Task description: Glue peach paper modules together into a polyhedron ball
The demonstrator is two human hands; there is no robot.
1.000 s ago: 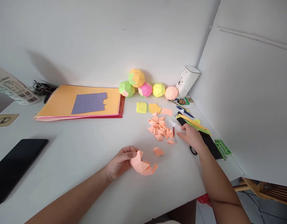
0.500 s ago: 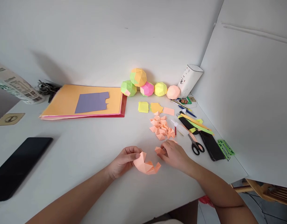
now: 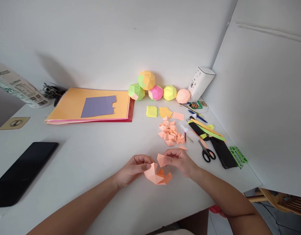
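My left hand [image 3: 137, 168] pinches the upper left edge of a partly joined paper shape [image 3: 155, 176], made of peach folded pieces in a curved, open form. Between thumb and fingers, my right hand [image 3: 181, 160] grips a single folded paper piece [image 3: 161, 160], also peach. It is held just above the joined shape; whether the two touch I cannot tell. Beyond the hands lies a heap of loose peach folded pieces [image 3: 170, 133], with one flat peach piece [image 3: 182, 148] by my right hand.
Several finished paper balls [image 3: 146, 80] stand against the wall. Sticky notes [image 3: 151, 111] lie before them. Scissors [image 3: 207, 152], a black case [image 3: 221, 151] and pens [image 3: 198, 116] are at right. Paper sheets [image 3: 59, 109] and a black tablet-like device [image 3: 24, 173] are at left.
My right hand has moved left with its folded piece, turning it upright and bringing it close to the joined shape. My left hand has shifted slightly right in view.
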